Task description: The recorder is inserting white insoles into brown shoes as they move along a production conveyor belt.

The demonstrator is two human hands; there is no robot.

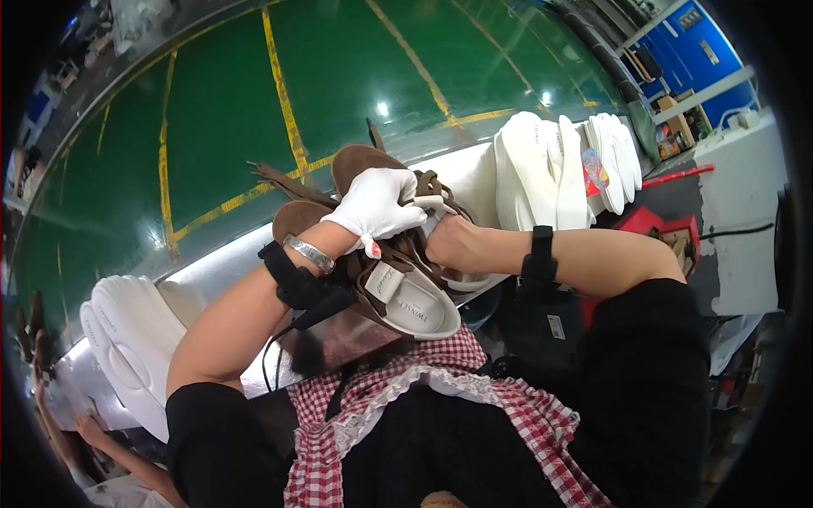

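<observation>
Two brown lace-up shoes with white insoles lie side by side in front of me, toes pointing away. The nearer shoe [415,303] shows its insole and white tongue lining; of the farther shoe [360,161], the brown toe sticks out past my glove. My left hand [377,203], in a white glove, is closed over the farther shoe, fingers curled at its laced opening. My right hand [446,243] reaches into that same opening from the right. Its fingers are hidden by the shoe and the glove. Brown laces [292,182] trail off to the left.
White foam soles [542,169] stand stacked at the right, and more white soles [135,343] lie at the left on the shiny metal bench [224,271]. A red box [639,222] sits at the right. Another person's arm [118,453] shows at lower left. Beyond is a yellow-lined green floor [220,110].
</observation>
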